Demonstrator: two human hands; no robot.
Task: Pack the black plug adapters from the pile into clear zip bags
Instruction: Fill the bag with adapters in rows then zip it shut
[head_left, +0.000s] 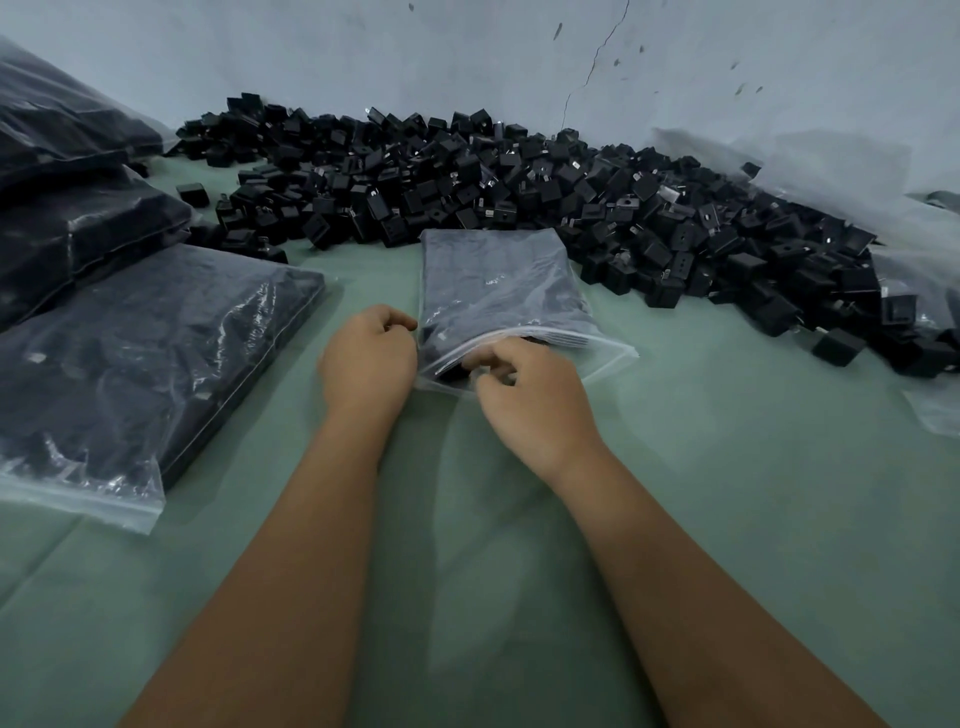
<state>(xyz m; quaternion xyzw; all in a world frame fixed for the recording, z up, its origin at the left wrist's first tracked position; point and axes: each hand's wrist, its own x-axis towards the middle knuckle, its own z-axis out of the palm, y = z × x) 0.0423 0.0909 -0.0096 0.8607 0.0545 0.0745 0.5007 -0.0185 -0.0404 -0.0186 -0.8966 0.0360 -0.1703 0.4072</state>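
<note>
Clear plastic bunches under your fingers: your right hand (524, 387) pinches the mouth of the zip bag (498, 296), while your left hand (371, 358), fingers curled, pinches its near left corner. Packed dark with adapters, the bag lies flat on the green table cover (701, 467), its far end touching the pile of black plug adapters (519, 176) heaped against the grey wall (363, 52). Closing looks like the step in hand, so hold that corner firm and run your pinch along the zip strip towards the free right corner, keeping the two lips aligned. Filled bags (140, 353) are stacked just beside your left forearm, and loose clear plastic (935, 410) lies at the right edge. Your open room is the bare cover nearest you.
</note>
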